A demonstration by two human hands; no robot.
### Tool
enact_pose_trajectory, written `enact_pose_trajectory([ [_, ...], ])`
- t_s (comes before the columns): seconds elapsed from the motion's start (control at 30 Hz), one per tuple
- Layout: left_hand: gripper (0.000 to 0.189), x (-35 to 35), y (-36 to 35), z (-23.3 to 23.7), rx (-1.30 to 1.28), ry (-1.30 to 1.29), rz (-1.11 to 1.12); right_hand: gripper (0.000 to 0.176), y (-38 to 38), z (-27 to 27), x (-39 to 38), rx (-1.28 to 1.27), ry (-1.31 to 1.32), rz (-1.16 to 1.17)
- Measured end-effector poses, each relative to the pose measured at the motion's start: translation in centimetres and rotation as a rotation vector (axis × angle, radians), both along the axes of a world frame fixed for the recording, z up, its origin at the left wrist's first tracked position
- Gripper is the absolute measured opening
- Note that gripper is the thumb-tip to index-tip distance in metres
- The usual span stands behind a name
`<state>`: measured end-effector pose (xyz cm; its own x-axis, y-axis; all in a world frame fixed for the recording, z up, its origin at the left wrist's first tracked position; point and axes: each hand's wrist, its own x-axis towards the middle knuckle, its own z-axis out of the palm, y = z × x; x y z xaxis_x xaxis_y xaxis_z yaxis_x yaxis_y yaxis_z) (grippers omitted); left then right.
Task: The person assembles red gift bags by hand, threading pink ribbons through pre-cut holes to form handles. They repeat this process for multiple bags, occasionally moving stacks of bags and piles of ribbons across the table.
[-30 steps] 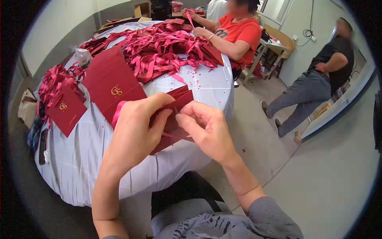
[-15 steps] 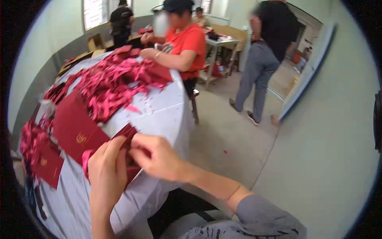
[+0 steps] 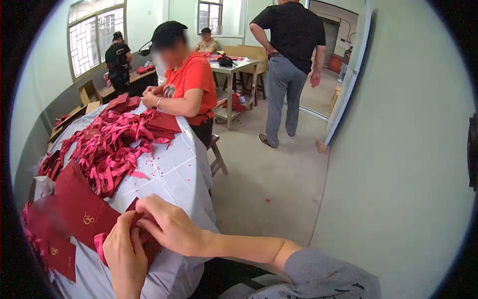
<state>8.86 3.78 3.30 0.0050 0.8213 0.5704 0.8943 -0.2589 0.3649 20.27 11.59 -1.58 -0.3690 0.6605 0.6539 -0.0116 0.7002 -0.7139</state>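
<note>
Low on the left, near the table's front edge, both my hands are at one dark red gift bag (image 3: 152, 250) with a pink-red ribbon (image 3: 100, 248) at its left side. My left hand (image 3: 122, 251) is closed around the bag's left part. Bent over its upper edge, the fingers of my right hand (image 3: 172, 226) pinch there; the exact spot between the fingertips is hidden. Just beyond lies a larger dark red bag (image 3: 84, 204) with a gold emblem, and another emblem-marked bag (image 3: 62, 261) is at the lower left.
A heap of red ribboned bags (image 3: 107, 144) covers the far part of the white-clothed table (image 3: 167, 174). A person in a red shirt (image 3: 191, 82) works across it. Another person in a black shirt (image 3: 291, 30) stands near the doorway. A wooden stool (image 3: 216, 154) stands beside the table.
My view has tilted upward and swung right, so the table and my hands sit lower and farther left. Both hands stay on the bag. The person in black has stepped toward the doorway.
</note>
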Motion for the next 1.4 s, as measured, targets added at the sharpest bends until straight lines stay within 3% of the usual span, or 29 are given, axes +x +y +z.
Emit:
enact_pose_trajectory([
  [0.07,0.024,-0.2,0.0,-0.4,0.02,0.01,-0.044,0.022,-0.1,0.7,0.1,0.244,0.085,-0.087],
  [0.13,0.026,0.0,-0.3,-0.7,0.003,-0.051,0.066,0.026,0.2,0.7,0.3,0.296,0.034,-0.121],
  [0.33,0.025,0.1,-0.3,-1.1,0.001,-0.002,0.103,0.015,1.7,2.8,1.2,0.569,-0.224,-0.084],
  [0.5,0.027,-0.2,-0.4,-1.5,0.014,0.017,0.1,0.016,4.7,4.3,0.3,0.506,-0.317,0.197],
  [0.57,0.029,0.0,-0.5,-1.6,-0.001,-0.005,0.123,0.017,6.3,5.6,-0.1,0.412,-0.558,0.496],
  [0.63,0.03,0.0,-0.6,-1.7,-0.017,-0.012,0.13,0.017,7.3,5.9,-1.1,0.454,-0.555,0.515],
  [0.7,0.031,-0.1,-0.6,-1.6,-0.034,-0.016,0.136,0.017,7.5,7.2,-1.8,0.374,-0.809,0.567],
  [0.73,0.031,-0.1,-0.6,-1.6,-0.028,-0.003,0.131,0.018,7.5,7.6,-1.8,0.316,-0.775,0.59],
  [0.83,0.031,-0.4,-0.5,-1.7,-0.037,0.013,0.121,0.027,8.0,9.1,-3.5,0.292,-1.045,0.618],
  [1.0,0.029,0.0,-0.7,-1.1,-0.029,0.104,0.113,0.035,8.4,10.1,-6.2,0.496,-1.332,0.664],
  [1.1,0.029,-0.3,-0.4,-1.4,0.016,0.069,0.072,0.026,8.6,9.3,-5.3,0.432,-1.143,0.604],
  [1.2,0.022,-0.1,-0.3,-1.0,0.064,-0.001,0.03,0.018,8.6,7.7,-3.0,0.065,-0.793,0.68],
  [1.33,0.021,-0.5,-0.1,-0.4,-0.042,-0.08,0.08,0.016,8.4,5.5,-2.3,-0.09,-0.566,0.639],
  [1.37,0.021,-0.5,-0.1,-0.4,-0.039,-0.103,0.049,0.016,8.0,5.7,-2.0,-0.226,-0.606,0.554],
  [1.4,0.022,-0.5,0.0,-0.4,-0.016,-0.098,0.028,0.017,8.0,5.8,-2.0,-0.328,-0.447,0.618],
])
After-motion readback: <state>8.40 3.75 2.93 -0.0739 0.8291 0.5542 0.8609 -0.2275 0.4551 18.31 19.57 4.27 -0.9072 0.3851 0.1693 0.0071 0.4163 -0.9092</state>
